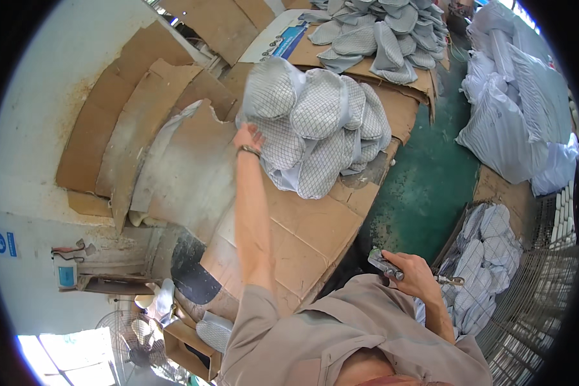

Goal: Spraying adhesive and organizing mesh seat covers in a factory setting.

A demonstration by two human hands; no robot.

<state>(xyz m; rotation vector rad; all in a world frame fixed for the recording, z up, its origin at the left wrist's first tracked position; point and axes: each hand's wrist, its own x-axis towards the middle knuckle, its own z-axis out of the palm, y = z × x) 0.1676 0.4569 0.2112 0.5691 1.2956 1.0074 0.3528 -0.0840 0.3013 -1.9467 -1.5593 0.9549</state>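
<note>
A pile of grey quilted insole-shaped pads (331,154) lies on the cardboard-covered table ahead of me. At its left edge is my left hand (248,137), with fingers apart against the pads and a dark band on its wrist. The upper-left pad (270,89), just beyond these fingers, has a blurred edge. Close to my body on the right, my right hand (413,275) is closed around a grey metal hand tool (386,264). A metal fitting (450,280) sticks out behind that hand. I cannot make out the tool's exact kind.
More pads (383,32) are heaped at the table's far end. White sacks (502,122) stand across the green floor (431,174). At the lower right, pads (482,264) fill a container beside a wire rack (527,289). Cardboard sheets (141,122) lean along the left wall; a fan (135,347) stands lower left.
</note>
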